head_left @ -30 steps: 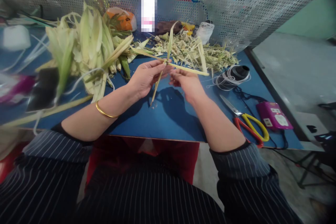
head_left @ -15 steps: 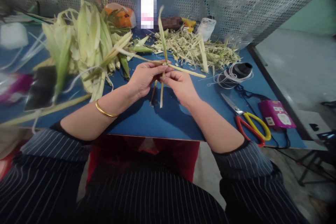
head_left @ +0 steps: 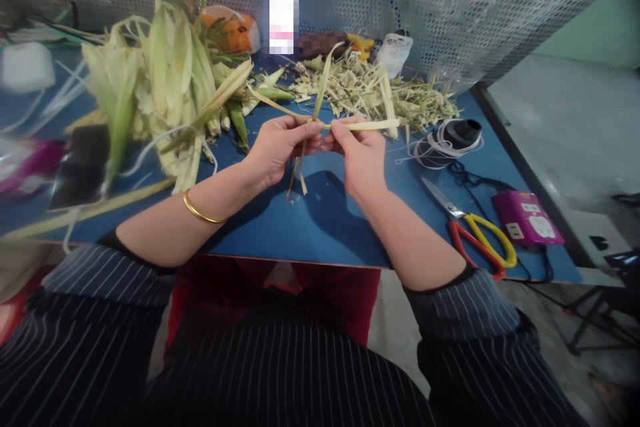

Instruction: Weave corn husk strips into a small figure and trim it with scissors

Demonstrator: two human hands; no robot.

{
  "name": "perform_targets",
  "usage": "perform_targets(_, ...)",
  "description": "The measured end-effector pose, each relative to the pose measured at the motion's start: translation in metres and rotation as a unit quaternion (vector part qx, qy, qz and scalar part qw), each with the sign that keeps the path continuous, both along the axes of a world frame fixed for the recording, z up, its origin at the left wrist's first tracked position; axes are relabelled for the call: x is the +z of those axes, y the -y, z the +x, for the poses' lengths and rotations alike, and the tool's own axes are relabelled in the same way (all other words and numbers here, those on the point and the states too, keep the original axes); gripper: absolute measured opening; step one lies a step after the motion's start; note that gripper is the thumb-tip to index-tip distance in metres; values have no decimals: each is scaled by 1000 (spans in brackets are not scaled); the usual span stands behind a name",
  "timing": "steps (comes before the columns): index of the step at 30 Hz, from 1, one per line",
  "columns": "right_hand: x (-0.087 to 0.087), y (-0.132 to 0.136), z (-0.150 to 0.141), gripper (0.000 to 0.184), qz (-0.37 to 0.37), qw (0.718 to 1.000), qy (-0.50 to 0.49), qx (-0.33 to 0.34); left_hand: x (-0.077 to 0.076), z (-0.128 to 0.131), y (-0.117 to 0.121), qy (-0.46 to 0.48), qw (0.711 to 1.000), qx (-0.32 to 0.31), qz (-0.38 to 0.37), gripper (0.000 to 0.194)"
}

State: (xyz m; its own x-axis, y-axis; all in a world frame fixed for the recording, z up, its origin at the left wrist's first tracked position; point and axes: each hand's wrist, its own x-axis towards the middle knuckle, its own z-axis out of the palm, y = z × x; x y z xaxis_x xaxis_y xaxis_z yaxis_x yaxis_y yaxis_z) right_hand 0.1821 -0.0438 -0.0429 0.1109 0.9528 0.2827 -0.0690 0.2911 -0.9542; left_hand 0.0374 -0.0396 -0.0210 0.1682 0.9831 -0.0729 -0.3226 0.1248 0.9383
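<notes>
Several narrow corn husk strips (head_left: 323, 83) cross at one small knot-like spot held above the blue table. My left hand (head_left: 277, 147) pinches that crossing between thumb and fingers. Close beside it, my right hand (head_left: 360, 150) is closed on the strip that points right, its pale end sticking out past the fingers. One strip rises upward, one runs out to the left, and two ends hang below the left hand. The fingers hide how the strips are joined at the middle.
Whole corn husks (head_left: 173, 73) are heaped at left, shredded husk (head_left: 350, 90) at the back. Scissors (head_left: 467, 227), a black spool with white cord (head_left: 447, 143) and a purple box (head_left: 529, 217) lie at right. A perforated screen (head_left: 430, 7) stands behind the table (head_left: 320, 233).
My right hand went from the right-pointing strip to one hanging down, then moved up and right to grip the right-pointing strip. The upright strip now leans right. My left hand keeps its pinch.
</notes>
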Motion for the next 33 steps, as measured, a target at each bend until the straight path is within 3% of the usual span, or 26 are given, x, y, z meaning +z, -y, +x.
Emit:
perform_targets(8,4,-1,2,40,10,999,-2,-45,1,2,2,-36,999,19,19,20)
perform_targets(12,13,-4,10,51,-59,998,23,-1,5,-1,-1,-39,999,3,6,22)
perform_targets(15,24,0,17,63,-96,992,45,63,7,-3,-3,-35,999,-1,-14,33)
perform_targets(18,36,8,21,67,-47,992,44,110,9,-4,-2,-41,999,-3,-18,35)
perform_targets(21,42,9,23,56,41,996,32,70,10,-3,2,-58,998,-3,-6,29)
perform_targets(23,40,4,24,44,98,994,49,-1,10,-2,4,-71,997,-4,0,25)
perform_targets(25,35,-1,24,40,110,987,108,-46,11,-1,7,-84,996,-9,3,24)
perform_targets(28,24,-5,22,40,43,982,182,-5,11,0,10,-102,994,-29,-3,23)
perform_targets(30,19,-3,20,39,4,986,165,25,10,0,10,-108,993,-50,-16,22)
perform_targets(33,15,-1,16,35,-16,992,126,8,8,1,11,-102,991,-76,-36,20)
